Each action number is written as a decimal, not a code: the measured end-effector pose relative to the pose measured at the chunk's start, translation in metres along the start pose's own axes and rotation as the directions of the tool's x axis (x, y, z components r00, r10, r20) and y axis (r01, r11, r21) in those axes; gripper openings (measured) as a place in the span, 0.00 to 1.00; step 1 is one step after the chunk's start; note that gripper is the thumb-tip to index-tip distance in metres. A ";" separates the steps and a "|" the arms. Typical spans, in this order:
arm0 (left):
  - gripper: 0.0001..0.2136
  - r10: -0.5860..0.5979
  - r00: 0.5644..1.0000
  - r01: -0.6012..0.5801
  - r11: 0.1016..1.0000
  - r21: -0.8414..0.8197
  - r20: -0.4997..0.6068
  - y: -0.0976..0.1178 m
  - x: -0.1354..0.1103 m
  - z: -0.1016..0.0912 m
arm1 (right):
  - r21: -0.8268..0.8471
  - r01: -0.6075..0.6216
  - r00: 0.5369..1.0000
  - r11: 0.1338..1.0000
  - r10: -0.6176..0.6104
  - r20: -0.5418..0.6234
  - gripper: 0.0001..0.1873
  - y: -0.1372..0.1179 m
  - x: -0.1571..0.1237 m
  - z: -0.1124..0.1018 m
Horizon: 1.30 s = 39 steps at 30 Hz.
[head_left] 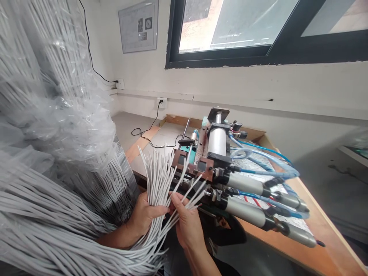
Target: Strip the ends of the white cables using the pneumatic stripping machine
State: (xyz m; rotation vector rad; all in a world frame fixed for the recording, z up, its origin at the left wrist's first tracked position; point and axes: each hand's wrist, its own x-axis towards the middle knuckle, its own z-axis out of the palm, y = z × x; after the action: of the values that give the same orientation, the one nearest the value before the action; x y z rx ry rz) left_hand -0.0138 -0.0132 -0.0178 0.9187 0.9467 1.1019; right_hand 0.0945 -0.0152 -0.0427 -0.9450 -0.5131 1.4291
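My left hand (148, 214) is wrapped round a thick bundle of light grey cables (159, 176), whose ends fan upward. Beside it, my right hand (186, 218) pinches several cables (198, 193) split off from the bundle, their ends pointing up and to the right. Just beyond both hands stands a pneumatic machine (217, 140) with metal cylinders and brown jaw blocks. The separated cables' tips overlap the front of its jaws in view; I cannot tell whether they touch. Lengths of the bundle trail down and away to the left.
Large cable bundles in clear plastic wrap (86, 126) fill the left side. Blue air hoses (264, 168) loop over the right of the wooden-edged bench (324, 234). A black power cord (152, 134) runs to a wall socket (162, 102). A window (230, 27) is above.
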 end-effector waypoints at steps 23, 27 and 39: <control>0.07 -0.051 0.989 0.056 0.998 0.028 -0.140 -0.013 0.002 -0.008 | 0.042 -0.109 0.993 0.993 0.111 -0.048 0.13 -0.001 0.003 -0.006; 0.08 -0.045 0.998 0.047 0.998 0.046 -0.044 -0.010 -0.003 -0.006 | 0.052 -0.088 0.995 0.995 0.085 0.061 0.14 0.000 0.001 -0.003; 0.06 -0.104 0.980 0.109 0.994 0.024 -0.167 -0.021 -0.003 -0.011 | -0.205 0.173 0.969 0.963 -0.204 -0.140 0.14 0.022 -0.018 -0.023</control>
State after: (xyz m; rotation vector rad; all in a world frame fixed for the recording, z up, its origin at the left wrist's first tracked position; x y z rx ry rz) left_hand -0.0184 -0.0195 -0.0404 0.8019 1.1408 1.0859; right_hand 0.0972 -0.0402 -0.0688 -1.1236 -0.6115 1.1352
